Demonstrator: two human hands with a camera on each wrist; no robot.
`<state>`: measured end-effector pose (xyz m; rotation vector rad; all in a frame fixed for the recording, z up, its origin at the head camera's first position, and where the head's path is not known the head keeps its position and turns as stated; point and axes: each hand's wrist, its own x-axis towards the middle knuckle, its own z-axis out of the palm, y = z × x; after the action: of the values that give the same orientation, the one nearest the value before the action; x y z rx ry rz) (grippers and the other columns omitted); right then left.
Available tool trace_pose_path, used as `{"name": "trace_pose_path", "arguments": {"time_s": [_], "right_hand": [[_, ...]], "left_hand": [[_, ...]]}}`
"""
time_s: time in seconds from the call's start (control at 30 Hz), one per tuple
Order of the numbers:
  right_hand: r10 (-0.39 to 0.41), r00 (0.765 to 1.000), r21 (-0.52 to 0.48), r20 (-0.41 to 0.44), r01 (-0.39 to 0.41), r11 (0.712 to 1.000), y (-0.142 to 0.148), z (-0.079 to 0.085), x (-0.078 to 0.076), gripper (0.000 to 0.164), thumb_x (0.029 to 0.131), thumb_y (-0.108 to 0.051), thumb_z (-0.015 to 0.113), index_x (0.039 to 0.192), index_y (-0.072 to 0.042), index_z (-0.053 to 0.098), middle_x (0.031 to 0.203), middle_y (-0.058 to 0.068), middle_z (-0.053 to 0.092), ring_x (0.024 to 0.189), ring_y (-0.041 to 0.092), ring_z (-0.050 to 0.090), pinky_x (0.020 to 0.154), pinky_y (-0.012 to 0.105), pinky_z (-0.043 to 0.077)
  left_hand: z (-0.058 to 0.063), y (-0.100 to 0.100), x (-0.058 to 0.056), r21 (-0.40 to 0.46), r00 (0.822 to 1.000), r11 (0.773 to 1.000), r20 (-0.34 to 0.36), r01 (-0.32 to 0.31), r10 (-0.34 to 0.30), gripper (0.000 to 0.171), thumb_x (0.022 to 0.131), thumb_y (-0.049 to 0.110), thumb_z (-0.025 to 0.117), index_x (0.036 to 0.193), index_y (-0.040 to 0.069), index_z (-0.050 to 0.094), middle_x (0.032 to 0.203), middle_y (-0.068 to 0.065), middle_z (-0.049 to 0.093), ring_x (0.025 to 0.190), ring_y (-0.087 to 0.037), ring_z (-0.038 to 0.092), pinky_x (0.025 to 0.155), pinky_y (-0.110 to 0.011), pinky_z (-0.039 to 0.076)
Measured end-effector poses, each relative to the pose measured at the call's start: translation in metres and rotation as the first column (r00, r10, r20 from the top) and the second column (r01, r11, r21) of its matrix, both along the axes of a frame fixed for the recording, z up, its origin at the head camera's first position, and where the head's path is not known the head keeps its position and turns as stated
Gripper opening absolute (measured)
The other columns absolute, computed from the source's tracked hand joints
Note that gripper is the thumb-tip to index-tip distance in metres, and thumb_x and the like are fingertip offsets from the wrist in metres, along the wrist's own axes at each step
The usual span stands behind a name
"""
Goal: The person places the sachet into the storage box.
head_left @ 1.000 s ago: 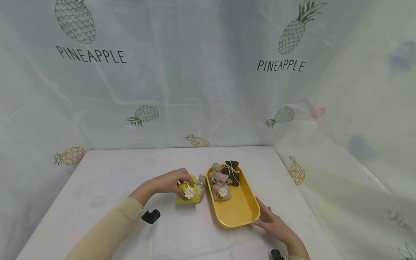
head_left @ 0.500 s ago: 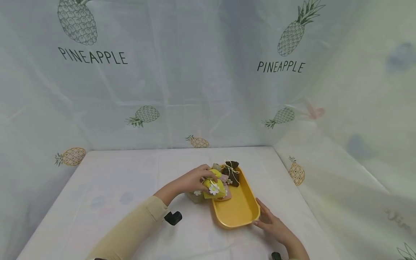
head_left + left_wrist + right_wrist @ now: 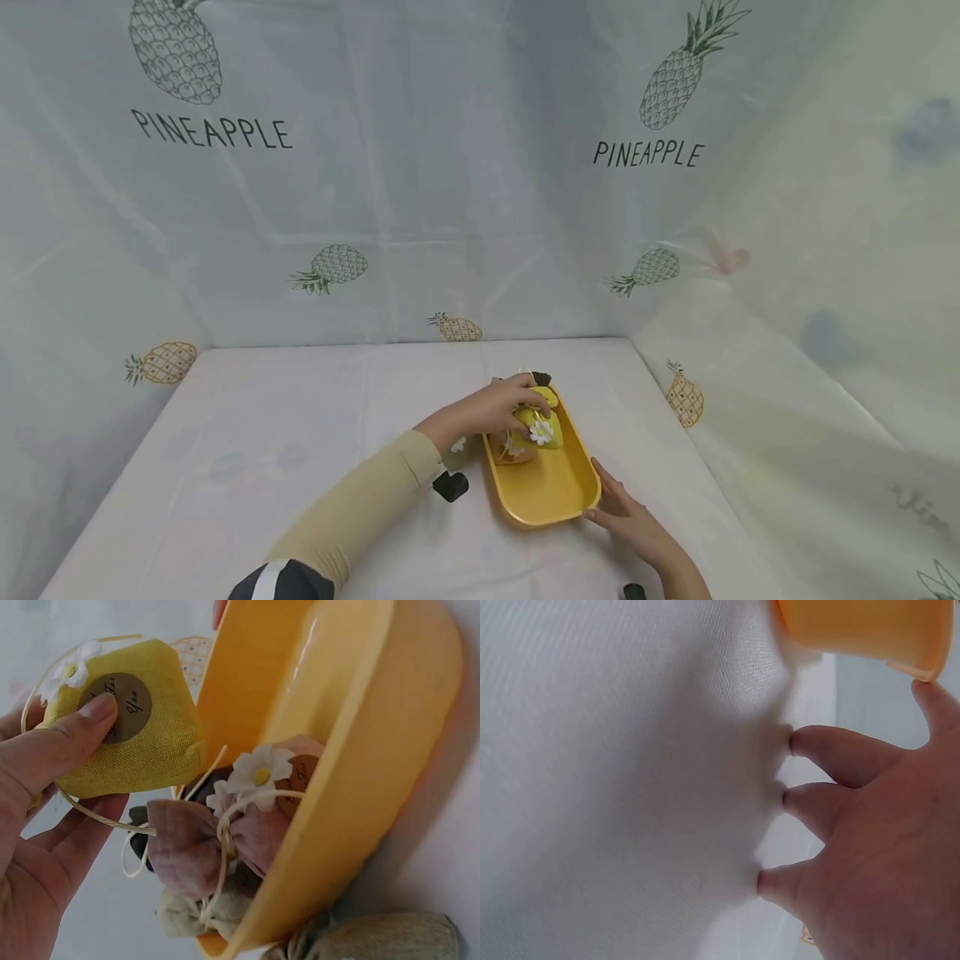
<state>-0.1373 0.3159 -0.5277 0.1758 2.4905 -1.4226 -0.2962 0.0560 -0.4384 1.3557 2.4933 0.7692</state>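
My left hand (image 3: pixel 495 408) pinches a yellow cloth drawstring pouch (image 3: pixel 172 739) with a white daisy and a round brown "For You" sticker. It holds the pouch over the far half of a yellow tray (image 3: pixel 547 492). In the left wrist view, the thumb presses on the sticker. Below it in the tray lie a pink pouch (image 3: pixel 187 844) with a daisy and a pale beige pouch (image 3: pixel 180 911). A dark brown pouch (image 3: pixel 542 379) shows at the tray's far end, mostly covered by the hand. My right hand (image 3: pixel 637 529) touches the tray's right side, several fingertips resting on the table (image 3: pixel 630 787).
Another beige pouch (image 3: pixel 397 941) lies on the table just left of the tray, partly hidden by the left wrist in the head view. A pineapple-printed sheet (image 3: pixel 450 167) hangs behind the table. Black camera mounts (image 3: pixel 450 486) sit at both wrists.
My left hand has lifted the yellow pouch from beside the beige pouch on the table and carried it right, over the tray. The right hand and tray have stayed put.
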Motion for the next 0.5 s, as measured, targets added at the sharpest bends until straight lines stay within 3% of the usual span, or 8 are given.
{"name": "trace_pose_path", "arguments": {"time_s": [0.07, 0.3, 0.47, 0.5], "right_hand": [[-0.004, 1.000, 0.005, 0.009, 0.004, 1.000, 0.000, 0.000, 0.000, 0.084, 0.087, -0.038, 0.072, 0.156, -0.023, 0.027, 0.156, 0.013, 0.027, 0.143, 0.045, 0.009, 0.100, 0.076, 0.016], [-0.021, 0.998, 0.029, 0.060, 0.019, 0.999, 0.000, -0.002, 0.002, 0.084, 0.086, -0.042, 0.072, 0.155, -0.028, 0.027, 0.157, 0.012, 0.026, 0.142, 0.048, 0.007, 0.096, 0.079, -0.005], [-0.022, 0.999, 0.031, 0.031, 0.021, 0.999, 0.002, -0.004, 0.002, 0.083, 0.086, -0.041, 0.072, 0.155, -0.027, 0.027, 0.156, 0.012, 0.029, 0.143, 0.047, 0.006, 0.099, 0.077, 0.005], [-0.023, 0.999, 0.024, 0.027, 0.022, 0.999, 0.002, -0.004, 0.001, 0.083, 0.086, -0.040, 0.071, 0.155, -0.027, 0.027, 0.156, 0.012, 0.029, 0.143, 0.047, 0.006, 0.099, 0.077, 0.003]], "left_hand": [[0.002, 0.007, -0.001, -0.023, 1.000, 1.000, -0.013, 0.022, -0.022, 0.038, 0.081, 0.018, 0.081, 0.113, 0.031, 0.067, 0.121, 0.006, 0.047, 0.108, -0.007, 0.048, 0.099, -0.033, 0.041], [-0.002, 0.026, -0.005, -0.085, 0.995, 0.994, -0.066, 0.068, -0.074, 0.034, 0.082, 0.018, 0.080, 0.111, 0.031, 0.067, 0.127, 0.002, 0.047, 0.108, -0.008, 0.051, 0.089, -0.018, 0.044], [-0.008, 0.037, -0.008, -0.114, 0.993, 0.990, -0.081, 0.082, -0.091, 0.035, 0.081, 0.020, 0.079, 0.111, 0.032, 0.066, 0.121, 0.006, 0.047, 0.102, -0.006, 0.050, 0.088, -0.017, 0.043], [-0.009, 0.039, -0.008, -0.122, 0.993, 0.989, -0.079, 0.082, -0.092, 0.035, 0.081, 0.019, 0.079, 0.110, 0.032, 0.066, 0.120, 0.006, 0.047, 0.102, -0.006, 0.050, 0.088, -0.017, 0.043]]}}
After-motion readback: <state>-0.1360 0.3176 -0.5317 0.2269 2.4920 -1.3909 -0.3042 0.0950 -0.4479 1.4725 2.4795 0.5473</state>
